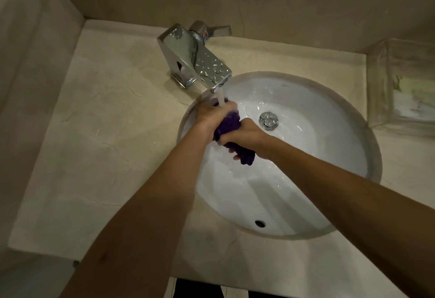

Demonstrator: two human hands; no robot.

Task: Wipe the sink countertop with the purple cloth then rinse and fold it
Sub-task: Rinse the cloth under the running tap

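Both hands wring purple cloth [231, 124] under tap [195, 56].

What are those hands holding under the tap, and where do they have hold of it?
A bunched purple cloth. The left hand grips its upper end under the running water; the right hand grips the lower part, with one end hanging below.

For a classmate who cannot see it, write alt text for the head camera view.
Both hands, left hand and right hand, grip a bunched purple cloth under running water from a chrome faucet over a white sink. A beige countertop surrounds the basin.
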